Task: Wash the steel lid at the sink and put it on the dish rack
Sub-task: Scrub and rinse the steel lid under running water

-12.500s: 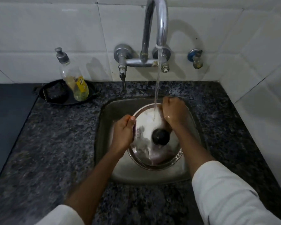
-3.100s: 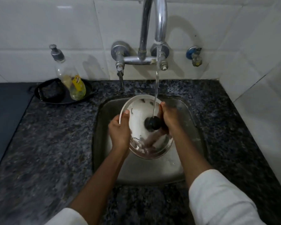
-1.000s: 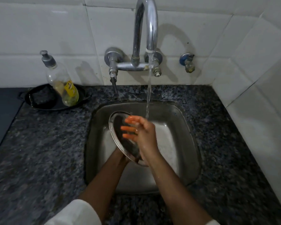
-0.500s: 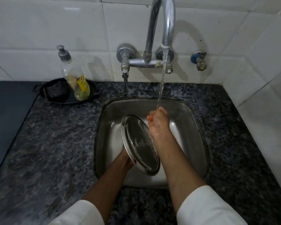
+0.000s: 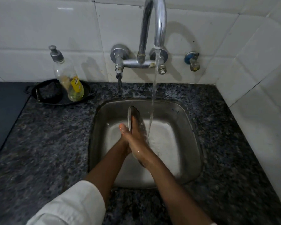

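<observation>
From the head camera, the steel lid (image 5: pixel 134 116) stands nearly on edge over the sink (image 5: pixel 191 143), seen almost edge-on; the left hand (image 5: pixel 125 137) presses against its left side, thumb up, though its grip is hidden; the right hand (image 5: pixel 137 138) lies flat against the lid's right face, fingers stretched out; water (image 5: pixel 154 95) runs from the tap (image 5: pixel 154 30) and falls just right of the lid; a soap bottle (image 5: pixel 68 78) stands in a black dish (image 5: pixel 88 93) on the dark counter (image 5: pixel 47 135) at back left.
</observation>
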